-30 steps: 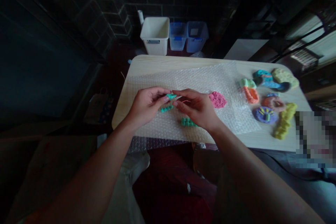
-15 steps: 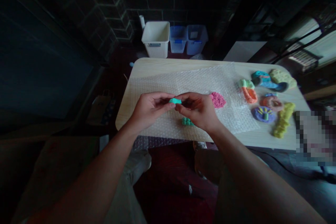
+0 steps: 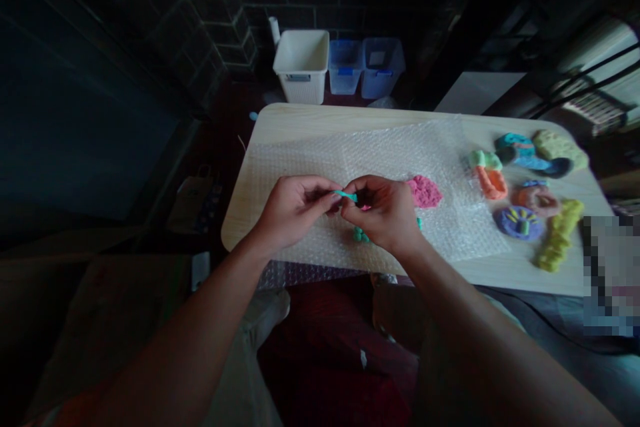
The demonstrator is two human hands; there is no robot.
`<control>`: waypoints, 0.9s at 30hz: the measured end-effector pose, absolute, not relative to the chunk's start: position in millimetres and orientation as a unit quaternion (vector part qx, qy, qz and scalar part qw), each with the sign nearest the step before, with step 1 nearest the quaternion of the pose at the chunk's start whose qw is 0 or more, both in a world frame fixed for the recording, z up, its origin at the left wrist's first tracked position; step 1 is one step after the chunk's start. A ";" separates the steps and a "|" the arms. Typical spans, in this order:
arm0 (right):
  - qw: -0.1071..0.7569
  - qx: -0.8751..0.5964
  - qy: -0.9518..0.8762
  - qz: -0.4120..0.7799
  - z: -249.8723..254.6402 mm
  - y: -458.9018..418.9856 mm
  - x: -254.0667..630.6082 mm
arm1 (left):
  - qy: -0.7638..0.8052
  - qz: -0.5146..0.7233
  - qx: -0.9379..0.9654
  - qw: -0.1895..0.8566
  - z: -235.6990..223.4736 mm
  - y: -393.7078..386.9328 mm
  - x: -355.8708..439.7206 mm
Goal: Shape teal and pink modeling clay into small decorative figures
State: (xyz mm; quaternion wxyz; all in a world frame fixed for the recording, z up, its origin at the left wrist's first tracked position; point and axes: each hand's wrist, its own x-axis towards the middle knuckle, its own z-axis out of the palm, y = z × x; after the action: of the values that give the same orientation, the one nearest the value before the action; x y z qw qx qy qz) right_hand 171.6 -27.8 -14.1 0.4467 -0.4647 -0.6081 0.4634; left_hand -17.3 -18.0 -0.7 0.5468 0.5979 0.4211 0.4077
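Between my two hands, over the table, is a thin strip of teal modelling clay (image 3: 346, 195). My left hand (image 3: 301, 208) pinches its left end between thumb and fingers. My right hand (image 3: 383, 210) grips the other end, its fingers curled and partly hiding the clay. Small green clay balls (image 3: 361, 235) lie on the bubble wrap (image 3: 320, 240) below, mostly covered by my right hand. Just right of that hand sits a lumpy pink clay piece (image 3: 425, 191).
On the right of the table (image 3: 300, 117) lie an orange and green clay piece (image 3: 490, 177), a purple disc (image 3: 519, 223), a yellow strip (image 3: 561, 235) and a blue piece (image 3: 535, 159). Behind the table stand a white bin (image 3: 303, 70) and two blue tubs (image 3: 381, 70).
The teal clay has gone from a rounded lump to a thin stretched strip between my fingers. My hands stay close together, and the view has shifted slightly.
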 end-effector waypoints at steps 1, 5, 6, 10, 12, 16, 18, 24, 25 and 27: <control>0.441 -0.466 -0.615 0.458 -13.2 -28.5 171.5 | 0.422 0.407 0.589 0.556 0.3 -18.1 -16.3; 0.421 -0.471 -0.639 0.439 -12.4 -31.2 171.7 | 0.416 0.400 0.550 0.604 2.4 -19.6 -13.4; 0.424 -0.467 -0.640 0.438 -13.0 -31.5 171.9 | 0.410 0.398 0.541 0.617 2.1 -19.8 -13.2; 0.450 -0.439 -0.662 0.409 -12.5 -31.8 175.0 | 0.419 0.402 0.512 0.633 -1.2 -18.2 -15.4; 0.438 -0.424 -0.697 0.378 -8.6 -31.7 178.1 | 0.437 0.403 0.506 0.626 -2.3 -16.4 -17.5; 0.392 -0.408 -0.756 0.328 0.8 -31.7 183.1 | 0.439 0.384 0.497 0.642 0.1 -14.6 -21.6; 0.380 -0.412 -0.762 0.324 2.8 -32.6 183.6 | 0.437 0.377 0.481 0.660 3.0 -15.0 -23.4; 0.405 -0.430 -0.739 0.324 2.4 -38.7 176.1 | 0.421 0.352 0.477 0.687 9.2 -18.4 -23.3; 0.405 -0.437 -0.737 0.319 2.3 -38.8 174.8 | 0.423 0.348 0.483 0.683 9.4 -18.9 -22.3; 0.397 -0.456 -0.741 0.291 1.1 -36.2 175.2 | 0.427 0.342 0.494 0.676 10.3 -18.9 -21.4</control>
State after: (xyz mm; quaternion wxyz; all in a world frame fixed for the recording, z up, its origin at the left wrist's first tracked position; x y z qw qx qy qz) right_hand 175.2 -36.2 1.1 0.3969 -0.4564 -0.7411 0.2914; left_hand -21.4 -18.9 10.3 0.6760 0.4937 0.4268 0.3423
